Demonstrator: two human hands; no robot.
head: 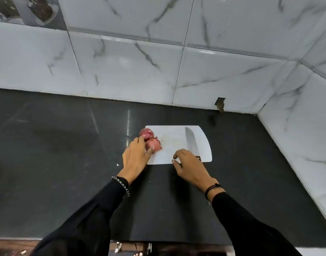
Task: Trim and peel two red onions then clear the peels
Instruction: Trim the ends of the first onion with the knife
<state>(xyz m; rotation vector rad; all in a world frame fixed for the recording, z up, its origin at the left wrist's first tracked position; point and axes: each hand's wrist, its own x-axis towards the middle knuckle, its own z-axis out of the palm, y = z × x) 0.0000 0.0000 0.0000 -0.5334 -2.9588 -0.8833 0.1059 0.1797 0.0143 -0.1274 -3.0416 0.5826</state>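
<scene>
Glossy black counter (66, 145) is stretching out. Right hand (189, 167) is curling over the knife (191, 141) handle, grip impossible to call. Left hand (135, 157), fingers loose and straight, is resting on the nearer of 2 round, papery onions (154, 144) at the white board's (173, 145) left edge. Trimming looks about to begin, calling for 1 onion steadied under the knife.

bare dark counter (57, 145) left of cutting board (169, 154), tiled walls (297, 126) behind and right
</scene>
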